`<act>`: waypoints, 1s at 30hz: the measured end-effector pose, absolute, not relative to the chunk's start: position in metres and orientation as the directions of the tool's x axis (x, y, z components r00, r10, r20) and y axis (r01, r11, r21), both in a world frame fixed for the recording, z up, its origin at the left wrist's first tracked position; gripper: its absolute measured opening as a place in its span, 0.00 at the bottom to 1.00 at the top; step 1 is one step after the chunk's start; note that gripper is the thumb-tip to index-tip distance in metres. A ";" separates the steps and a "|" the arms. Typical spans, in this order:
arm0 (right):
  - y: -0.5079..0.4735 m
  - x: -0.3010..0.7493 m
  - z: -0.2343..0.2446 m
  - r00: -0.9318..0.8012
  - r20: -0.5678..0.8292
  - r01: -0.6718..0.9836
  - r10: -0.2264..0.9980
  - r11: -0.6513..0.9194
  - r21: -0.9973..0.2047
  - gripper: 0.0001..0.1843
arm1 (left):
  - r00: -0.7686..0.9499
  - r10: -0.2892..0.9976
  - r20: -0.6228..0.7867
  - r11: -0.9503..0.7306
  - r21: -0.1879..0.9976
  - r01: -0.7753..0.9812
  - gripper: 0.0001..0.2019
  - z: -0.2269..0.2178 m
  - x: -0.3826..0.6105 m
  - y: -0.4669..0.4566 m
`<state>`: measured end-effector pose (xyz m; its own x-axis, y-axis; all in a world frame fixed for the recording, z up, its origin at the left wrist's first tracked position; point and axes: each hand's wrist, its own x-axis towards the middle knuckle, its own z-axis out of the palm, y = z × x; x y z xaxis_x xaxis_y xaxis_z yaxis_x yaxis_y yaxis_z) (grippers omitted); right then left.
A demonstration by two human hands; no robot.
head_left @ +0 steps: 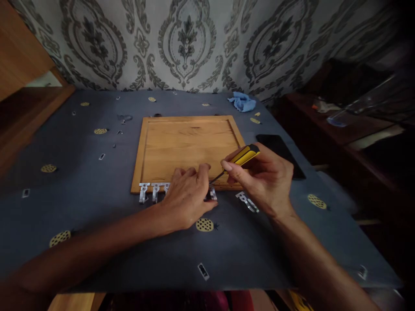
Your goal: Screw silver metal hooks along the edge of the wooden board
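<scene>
A framed wooden board lies flat on a dark blue cloth. Several metal hooks hang along its near edge. My right hand grips a screwdriver with a yellow and black handle, its tip pointing down at the board's near edge. My left hand rests curled at that edge, its fingers pinching a hook beside the screwdriver tip. Another loose metal hook lies on the cloth under my right hand.
A black phone lies right of the board. A crumpled blue rag sits at the far edge by the patterned wall. Small metal parts are scattered at the far left. A dark wooden shelf stands to the right.
</scene>
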<state>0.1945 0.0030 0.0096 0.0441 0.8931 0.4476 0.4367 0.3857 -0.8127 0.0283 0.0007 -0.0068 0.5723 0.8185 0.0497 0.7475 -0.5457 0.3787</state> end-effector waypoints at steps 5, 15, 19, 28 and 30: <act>0.004 0.198 0.021 -0.089 0.339 0.246 0.937 0.350 -0.904 0.13 | 0.572 0.818 0.059 -0.544 0.404 0.736 0.26 -0.008 0.028 0.001; 0.001 0.195 0.003 0.050 0.590 0.494 0.805 0.494 -0.716 0.16 | 0.571 0.819 0.062 -0.550 0.367 0.750 0.27 -0.007 0.029 0.000; -0.003 0.192 0.003 0.180 0.637 0.520 0.750 0.477 -0.709 0.13 | 0.578 0.814 0.062 -0.555 0.378 0.741 0.29 -0.007 0.029 0.000; 0.003 0.195 0.008 0.216 0.595 0.492 0.774 0.440 -0.751 0.15 | 0.563 0.825 0.046 -0.535 0.383 0.753 0.31 -0.007 0.029 0.000; 0.003 0.195 0.005 0.189 0.592 0.491 0.784 0.447 -0.748 0.15 | 0.561 0.827 0.048 -0.535 0.375 0.757 0.31 -0.006 0.029 0.000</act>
